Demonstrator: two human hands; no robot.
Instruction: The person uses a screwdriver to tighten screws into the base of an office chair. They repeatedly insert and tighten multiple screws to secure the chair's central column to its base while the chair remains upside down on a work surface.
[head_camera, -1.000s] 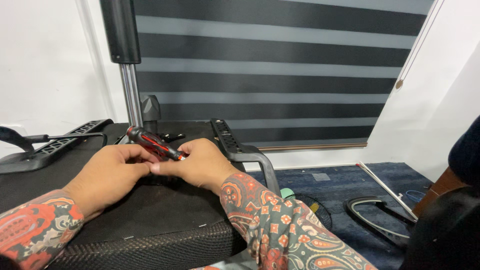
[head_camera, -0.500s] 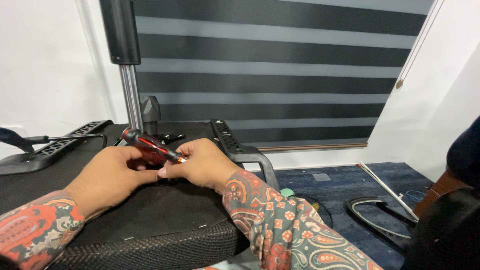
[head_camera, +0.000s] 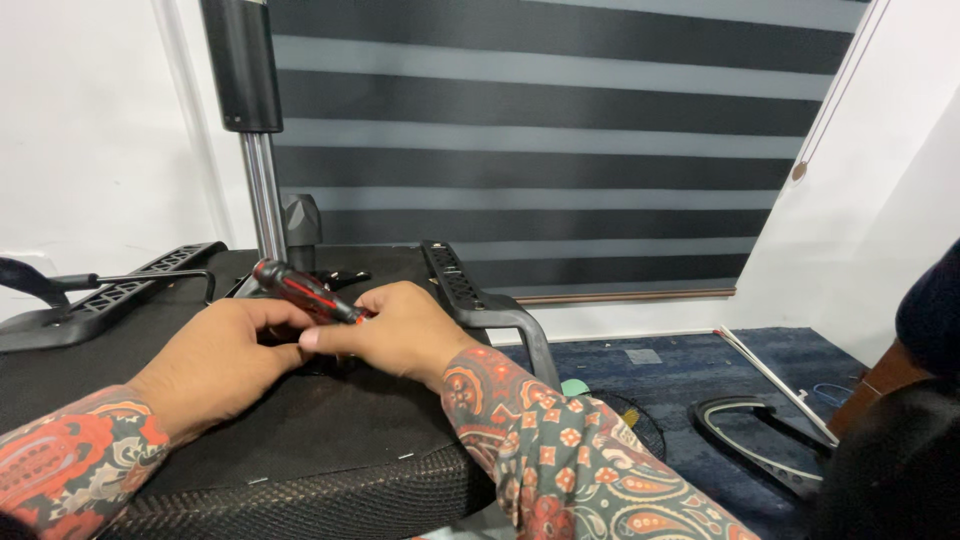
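Observation:
A screwdriver with a red and black handle lies slanted between my hands, handle up to the left. My right hand grips its lower end, fingers curled round it. My left hand rests against the same spot on the underside of an upturned black office chair seat, its fingers bent and touching the tool's tip area. The tip itself is hidden behind my fingers. Both my sleeves are patterned in red and green.
The chair's chrome gas column stands upright just behind my hands. Black armrest brackets lie at the left and right of the seat. A curved black chair part lies on the blue carpet at right. A striped window blind fills the background.
Both hands and the screwdriver have stayed at the same spot; the handle has tilted only slightly.

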